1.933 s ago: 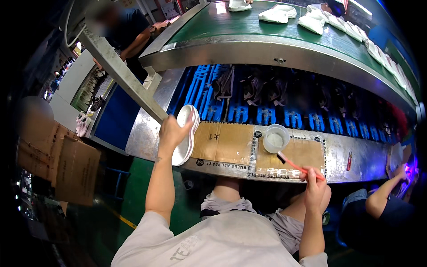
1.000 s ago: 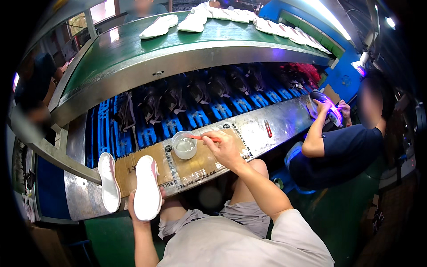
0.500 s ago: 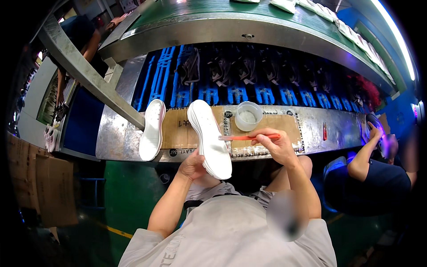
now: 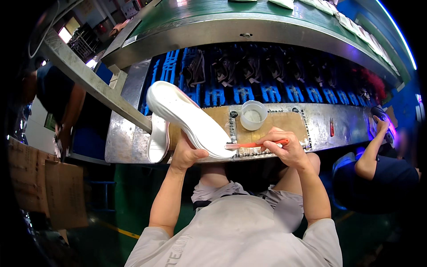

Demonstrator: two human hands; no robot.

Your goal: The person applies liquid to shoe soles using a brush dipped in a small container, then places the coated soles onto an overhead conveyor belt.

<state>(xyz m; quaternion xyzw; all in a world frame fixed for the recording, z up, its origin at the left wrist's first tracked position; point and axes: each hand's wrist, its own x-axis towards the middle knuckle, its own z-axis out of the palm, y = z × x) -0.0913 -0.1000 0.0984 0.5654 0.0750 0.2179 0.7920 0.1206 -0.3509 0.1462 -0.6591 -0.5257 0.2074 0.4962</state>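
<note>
My left hand point(image 4: 186, 153) grips a white shoe sole point(image 4: 189, 115) by its lower edge, its hollow side turned up and tilted over the bench front. In my right hand point(image 4: 287, 147) is a brush with an orange-red handle point(image 4: 253, 144); its bristle end touches the sole's near right end. A second white shoe sole point(image 4: 158, 138) lies on the bench to the left, partly behind the held one. Just beyond the brush stands a translucent plastic cup point(image 4: 253, 115) with whitish contents, on a flattened piece of cardboard point(image 4: 284, 129).
The metal bench point(image 4: 120, 138) has a slanting metal post point(image 4: 98, 84) on its left. Behind runs a rack with blue holders point(image 4: 242, 94) and dark shoe uppers. Red-handled pliers point(image 4: 332, 129) lie to the right. One co-worker point(image 4: 376, 178) sits at right, another person point(image 4: 62, 98) is at left.
My left hand has raised and turned the sole, swinging its far end up and to the left. The brush has shifted down along it toward the near end.
</note>
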